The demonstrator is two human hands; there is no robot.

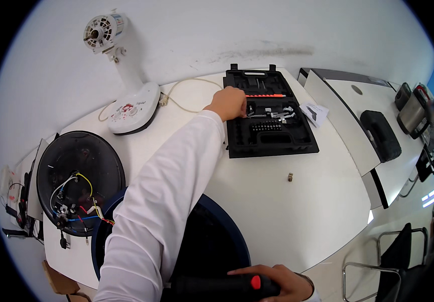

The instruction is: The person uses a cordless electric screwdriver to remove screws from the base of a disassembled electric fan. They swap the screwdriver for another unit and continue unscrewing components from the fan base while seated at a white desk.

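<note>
My left hand [229, 103] reaches to the left edge of an open black tool case [272, 149], its fingers bent together by the socket row; what they hold, if anything, is hidden. The case holds small bits [266, 126], silver sockets [280, 116] and an orange flexible shaft [265, 95]. At the bottom edge, my right hand [287, 283] is wrapped round a black cordless screwdriver [217, 287] with a red button. The screwdriver lies over a round, dark blue-rimmed housing [232, 226], partly covered by my left sleeve.
On the left lies a black round base [83, 156] with loose coloured wires. Behind it stands a white fan body [134, 108] with a bare motor [104, 32]. A small brass-coloured piece [290, 177] and a leaflet [315, 114] lie right. A chair [398, 256] stands beyond the table.
</note>
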